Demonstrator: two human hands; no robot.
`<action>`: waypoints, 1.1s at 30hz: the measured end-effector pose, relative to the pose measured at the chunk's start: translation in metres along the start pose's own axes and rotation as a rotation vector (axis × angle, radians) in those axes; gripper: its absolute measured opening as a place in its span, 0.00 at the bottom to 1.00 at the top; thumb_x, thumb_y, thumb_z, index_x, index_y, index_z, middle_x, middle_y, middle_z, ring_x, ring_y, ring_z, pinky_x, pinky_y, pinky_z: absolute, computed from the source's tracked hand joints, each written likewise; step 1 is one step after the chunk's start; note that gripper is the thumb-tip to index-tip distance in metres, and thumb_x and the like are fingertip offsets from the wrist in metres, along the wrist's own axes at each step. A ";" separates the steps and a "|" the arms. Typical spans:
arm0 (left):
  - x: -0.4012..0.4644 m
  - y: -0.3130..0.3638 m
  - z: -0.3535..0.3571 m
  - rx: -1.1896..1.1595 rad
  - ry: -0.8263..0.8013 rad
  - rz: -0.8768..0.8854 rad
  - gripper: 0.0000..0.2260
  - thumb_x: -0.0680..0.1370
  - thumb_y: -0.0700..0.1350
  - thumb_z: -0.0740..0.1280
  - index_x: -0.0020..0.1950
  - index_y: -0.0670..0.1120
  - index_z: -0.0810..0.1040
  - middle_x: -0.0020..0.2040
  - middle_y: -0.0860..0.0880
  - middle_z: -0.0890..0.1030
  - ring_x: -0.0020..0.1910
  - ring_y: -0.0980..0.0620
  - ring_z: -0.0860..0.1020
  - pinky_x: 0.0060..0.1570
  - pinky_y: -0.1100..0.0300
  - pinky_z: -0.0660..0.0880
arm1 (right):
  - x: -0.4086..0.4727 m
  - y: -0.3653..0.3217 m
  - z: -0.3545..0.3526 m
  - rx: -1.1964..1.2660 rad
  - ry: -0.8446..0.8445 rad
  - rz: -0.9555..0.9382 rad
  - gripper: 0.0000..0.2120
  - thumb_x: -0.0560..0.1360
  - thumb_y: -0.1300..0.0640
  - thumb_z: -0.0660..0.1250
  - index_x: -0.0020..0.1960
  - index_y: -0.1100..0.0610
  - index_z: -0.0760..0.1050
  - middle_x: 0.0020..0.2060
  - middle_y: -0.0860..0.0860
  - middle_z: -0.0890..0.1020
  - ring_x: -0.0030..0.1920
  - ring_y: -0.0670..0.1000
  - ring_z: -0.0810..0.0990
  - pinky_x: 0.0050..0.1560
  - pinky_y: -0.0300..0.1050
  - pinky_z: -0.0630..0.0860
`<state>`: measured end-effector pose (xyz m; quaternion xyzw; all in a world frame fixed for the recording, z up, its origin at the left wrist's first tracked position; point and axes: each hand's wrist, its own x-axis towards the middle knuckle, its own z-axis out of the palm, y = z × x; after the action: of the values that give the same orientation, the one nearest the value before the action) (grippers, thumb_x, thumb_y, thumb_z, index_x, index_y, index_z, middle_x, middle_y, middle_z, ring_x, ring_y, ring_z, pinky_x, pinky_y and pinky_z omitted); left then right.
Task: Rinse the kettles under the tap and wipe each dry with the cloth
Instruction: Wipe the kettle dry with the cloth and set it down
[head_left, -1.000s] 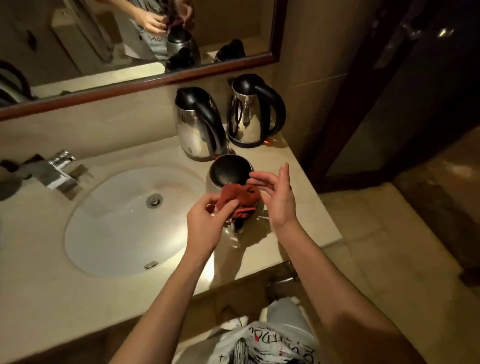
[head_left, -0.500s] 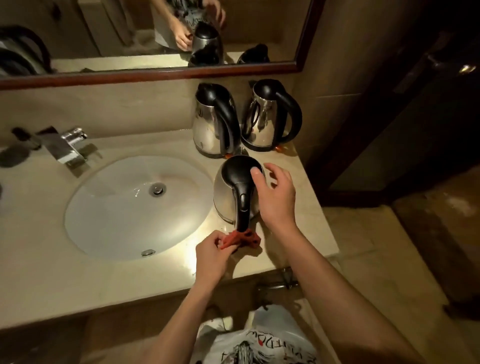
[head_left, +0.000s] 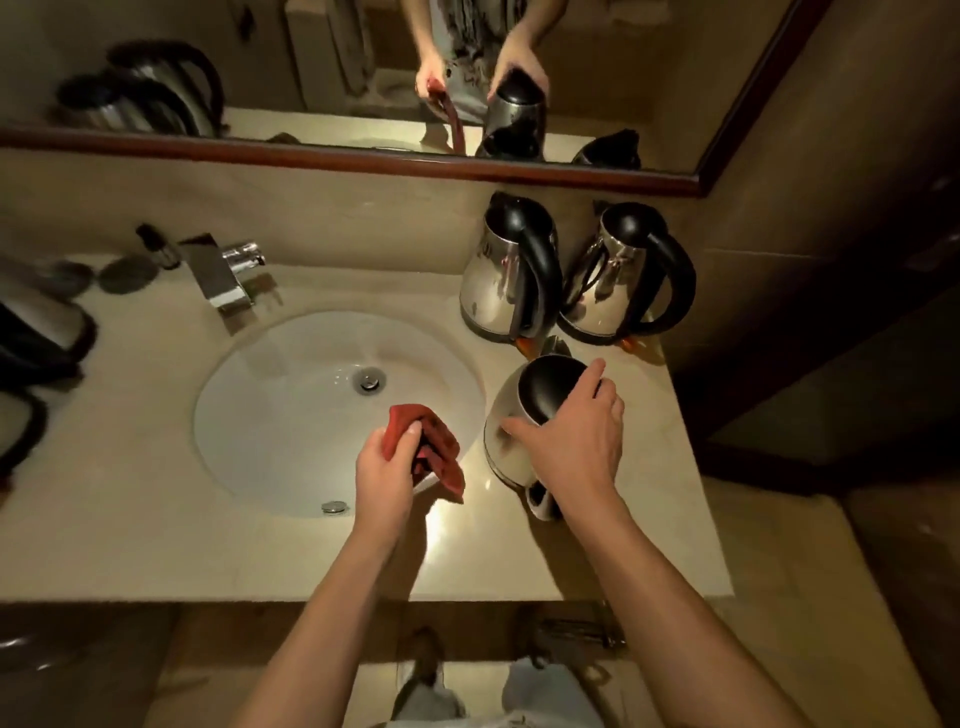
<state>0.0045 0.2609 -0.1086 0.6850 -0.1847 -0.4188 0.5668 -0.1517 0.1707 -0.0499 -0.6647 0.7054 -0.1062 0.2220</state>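
Head view: your right hand (head_left: 574, 441) grips the near kettle (head_left: 511, 431) standing on the counter (head_left: 519, 561) beside the basin (head_left: 291, 415); your left hand (head_left: 387, 470) clutches the red cloth (head_left: 436, 441) over the basin's rim.

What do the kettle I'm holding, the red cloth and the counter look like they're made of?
Kettle under the right hand: polished metal body, likely stainless steel, going by its mirror sheen; the lid looks like glossy black plastic. Cloth in the left hand: soft woven or terry fabric, since it crumples in folds. Counter: smooth beige stone or a stone-look composite, reflecting glare.
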 end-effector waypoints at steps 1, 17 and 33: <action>0.001 0.001 0.002 -0.031 0.016 -0.017 0.08 0.83 0.46 0.65 0.52 0.42 0.78 0.44 0.44 0.81 0.45 0.46 0.82 0.48 0.50 0.80 | 0.000 0.005 -0.007 -0.007 -0.027 -0.024 0.62 0.67 0.38 0.80 0.84 0.56 0.43 0.80 0.57 0.60 0.79 0.59 0.59 0.78 0.54 0.61; 0.021 -0.004 0.046 -0.195 -0.065 -0.135 0.17 0.84 0.51 0.62 0.62 0.38 0.74 0.55 0.35 0.82 0.55 0.38 0.82 0.57 0.40 0.79 | 0.030 0.021 -0.059 -0.226 -0.369 -0.129 0.65 0.63 0.31 0.78 0.83 0.58 0.47 0.81 0.57 0.55 0.80 0.59 0.55 0.78 0.55 0.59; 0.027 -0.037 0.076 -0.539 -0.076 -0.121 0.22 0.82 0.49 0.61 0.62 0.28 0.67 0.47 0.28 0.75 0.42 0.36 0.74 0.38 0.47 0.73 | 0.056 0.022 -0.079 -0.390 -0.461 -0.224 0.61 0.61 0.45 0.86 0.82 0.56 0.53 0.76 0.52 0.66 0.76 0.55 0.65 0.74 0.49 0.65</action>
<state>-0.0472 0.2045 -0.1535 0.5031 -0.0467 -0.5112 0.6952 -0.2085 0.1058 0.0003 -0.7748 0.5660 0.1604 0.2315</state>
